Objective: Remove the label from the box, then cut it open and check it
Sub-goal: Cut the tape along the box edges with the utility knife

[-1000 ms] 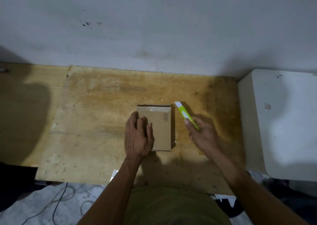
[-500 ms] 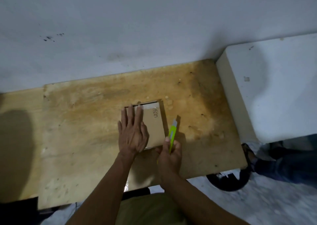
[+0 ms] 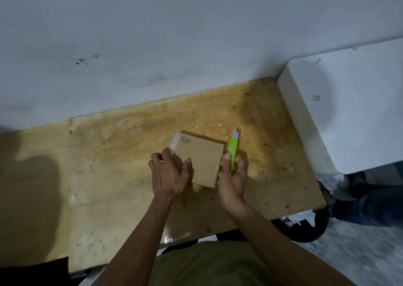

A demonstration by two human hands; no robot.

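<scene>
Head view: box [image 3: 199, 161] is lying flat on the table [image 3: 109, 165], left hand [image 3: 170, 176] gripping its near-left edge, right hand [image 3: 232, 178] clasping a green cutter [image 3: 233, 152] just beside its right edge. Probably handling light, stiff and prone to sliding, so an edge grip is suiting it.

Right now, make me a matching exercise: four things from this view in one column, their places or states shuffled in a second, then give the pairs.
Column one:
1 utility knife
2 white block
3 cardboard box
4 left hand

Column two:
A lying flat on the wooden table
B gripped in the right hand, beside the box's right edge
C holding the box's left side
D at the table's right end

Pairs: 1-B, 2-D, 3-A, 4-C.
</scene>
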